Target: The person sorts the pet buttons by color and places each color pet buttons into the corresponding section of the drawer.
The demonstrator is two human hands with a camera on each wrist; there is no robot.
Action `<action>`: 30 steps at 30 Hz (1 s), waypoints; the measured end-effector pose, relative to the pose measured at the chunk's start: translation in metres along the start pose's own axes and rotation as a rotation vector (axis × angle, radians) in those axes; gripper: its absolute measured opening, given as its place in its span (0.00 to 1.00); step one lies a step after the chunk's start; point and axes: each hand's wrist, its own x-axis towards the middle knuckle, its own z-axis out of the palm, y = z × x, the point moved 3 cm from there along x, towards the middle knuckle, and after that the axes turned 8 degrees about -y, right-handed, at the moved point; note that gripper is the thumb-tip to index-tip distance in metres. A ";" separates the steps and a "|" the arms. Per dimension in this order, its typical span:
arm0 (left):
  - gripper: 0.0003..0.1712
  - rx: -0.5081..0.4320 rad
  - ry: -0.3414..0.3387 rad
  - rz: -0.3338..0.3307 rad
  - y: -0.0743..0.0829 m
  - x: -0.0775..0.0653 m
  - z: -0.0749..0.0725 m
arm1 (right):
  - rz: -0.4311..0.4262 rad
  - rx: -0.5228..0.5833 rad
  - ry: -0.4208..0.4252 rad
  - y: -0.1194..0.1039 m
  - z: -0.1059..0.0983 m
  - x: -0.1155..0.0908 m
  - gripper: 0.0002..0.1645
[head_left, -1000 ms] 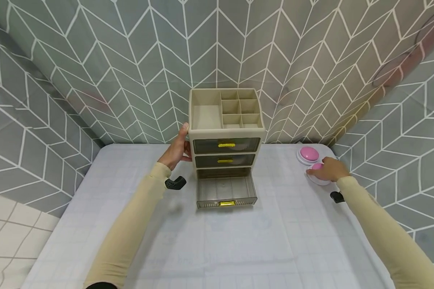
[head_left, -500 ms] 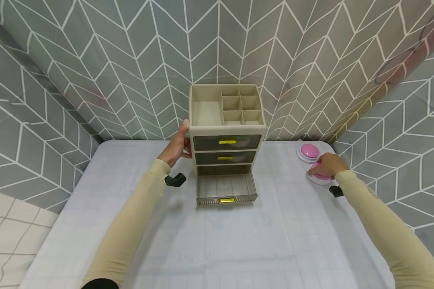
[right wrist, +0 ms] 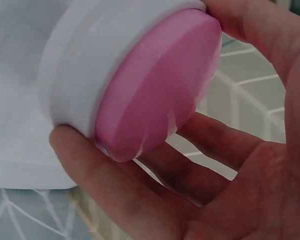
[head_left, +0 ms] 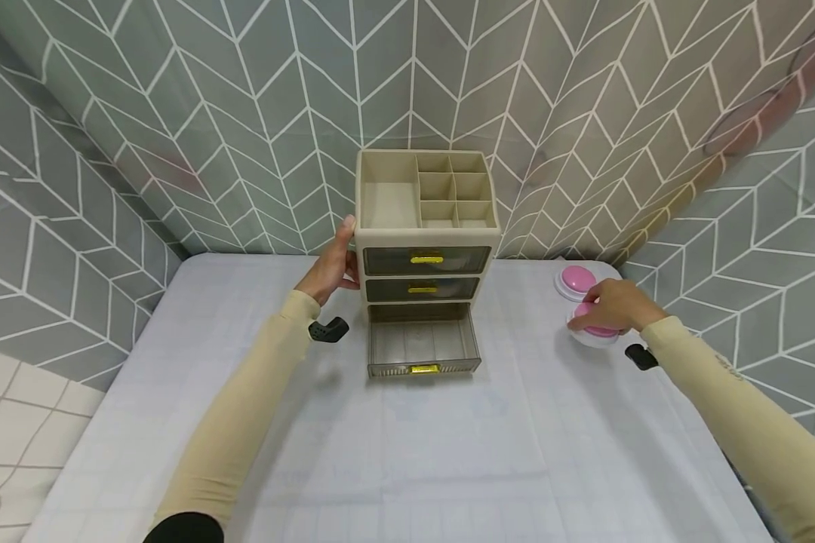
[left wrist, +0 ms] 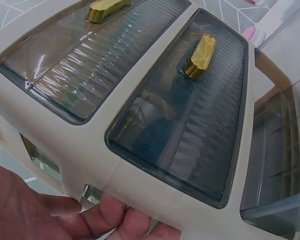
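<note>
A cream desktop drawer organizer with smoky clear drawers and gold pulls stands at the table's back. Its bottom drawer is pulled out and looks bare inside; the upper two are closed. My left hand holds the organizer's left side. In the left wrist view its bent fingers lie at the side wall by the cutouts. At the right, my right hand grips a round white-based button with a pink dome. Thumb and fingers span its white rim, and the palm faces the dome.
A second pink-domed button sits just behind the held one, near the table's back right corner. The organizer's top has one large compartment and several small ones. Patterned grey curtain closes off the back and sides of the white-covered table.
The head view has tilted slightly, so the table sits higher. My right hand and its button have drawn slightly away from the second button. My left hand keeps its place on the organizer.
</note>
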 end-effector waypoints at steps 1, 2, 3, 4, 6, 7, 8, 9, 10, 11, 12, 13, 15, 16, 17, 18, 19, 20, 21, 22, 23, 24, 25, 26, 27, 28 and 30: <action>0.52 0.000 -0.001 -0.002 0.000 0.000 -0.001 | -0.014 -0.026 0.007 -0.007 -0.002 -0.003 0.45; 0.51 -0.001 0.000 -0.004 0.000 0.000 -0.002 | -0.027 -0.053 0.012 -0.014 -0.005 -0.006 0.46; 0.51 -0.005 0.000 -0.006 0.000 -0.001 -0.002 | -0.037 -0.077 0.017 -0.020 -0.006 -0.009 0.46; 0.50 -0.010 0.002 -0.008 0.000 -0.001 -0.003 | -0.049 -0.093 0.018 -0.027 -0.008 -0.011 0.46; 0.49 -0.016 0.007 -0.008 0.001 -0.002 -0.003 | -0.071 -0.113 0.025 -0.039 -0.010 -0.016 0.46; 0.50 -0.019 0.008 -0.007 0.002 -0.002 -0.003 | -0.085 -0.120 0.030 -0.046 -0.011 -0.019 0.45; 0.49 -0.022 0.010 -0.006 0.002 -0.002 -0.003 | -0.097 -0.121 0.037 -0.051 -0.012 -0.022 0.45; 0.50 -0.024 0.010 -0.004 0.002 -0.002 -0.002 | -0.107 -0.123 0.045 -0.057 -0.013 -0.024 0.44; 0.50 -0.020 0.009 -0.004 0.002 -0.002 -0.002 | -0.122 -0.125 0.055 -0.063 -0.014 -0.027 0.43; 0.51 -0.019 0.009 -0.004 0.002 -0.002 -0.002 | -0.136 -0.129 0.068 -0.068 -0.015 -0.030 0.42; 0.51 -0.018 0.007 -0.003 0.002 -0.002 -0.002 | -0.152 -0.138 0.081 -0.073 -0.016 -0.033 0.41; 0.52 -0.017 0.005 -0.003 0.001 -0.002 -0.001 | -0.174 -0.154 0.098 -0.079 -0.017 -0.036 0.40; 0.52 -0.019 0.005 -0.005 0.000 -0.001 -0.001 | -0.212 -0.189 0.128 -0.089 -0.020 -0.041 0.38; 0.52 -0.018 0.006 -0.007 0.000 -0.001 -0.001 | -0.230 -0.207 0.141 -0.095 -0.022 -0.042 0.38; 0.52 -0.021 0.008 -0.010 0.000 -0.001 -0.001 | -0.244 -0.222 0.152 -0.100 -0.023 -0.044 0.37; 0.52 -0.022 0.009 -0.011 -0.001 -0.002 -0.001 | -0.256 -0.235 0.162 -0.106 -0.024 -0.045 0.37; 0.52 -0.023 0.010 -0.013 -0.001 -0.002 -0.002 | -0.268 -0.245 0.172 -0.111 -0.025 -0.047 0.36; 0.52 -0.023 0.011 -0.012 -0.001 -0.002 -0.002 | -0.278 -0.247 0.177 -0.116 -0.026 -0.048 0.35; 0.51 -0.023 0.011 -0.012 0.000 -0.002 -0.002 | -0.289 -0.245 0.183 -0.122 -0.027 -0.049 0.34; 0.51 -0.025 0.011 -0.011 0.000 -0.002 -0.002 | -0.300 -0.240 0.186 -0.127 -0.027 -0.050 0.33; 0.51 -0.029 0.011 -0.010 0.001 -0.002 -0.002 | -0.315 -0.231 0.192 -0.133 -0.027 -0.051 0.32; 0.51 -0.033 0.012 -0.008 0.001 -0.002 -0.002 | -0.333 -0.225 0.197 -0.138 -0.027 -0.052 0.31; 0.50 -0.036 0.013 -0.007 0.001 -0.002 -0.002 | -0.349 -0.216 0.201 -0.144 -0.026 -0.052 0.30; 0.50 -0.039 0.013 -0.009 0.002 -0.002 -0.002 | -0.366 -0.210 0.203 -0.150 -0.025 -0.053 0.29; 0.50 -0.043 0.015 -0.010 0.002 -0.001 -0.002 | -0.380 -0.206 0.206 -0.156 -0.024 -0.053 0.28; 0.50 -0.046 0.015 -0.013 0.002 -0.001 -0.002 | -0.396 -0.202 0.206 -0.162 -0.023 -0.053 0.27; 0.49 -0.049 0.017 -0.020 0.001 -0.001 -0.001 | -0.428 -0.200 0.209 -0.174 -0.020 -0.052 0.27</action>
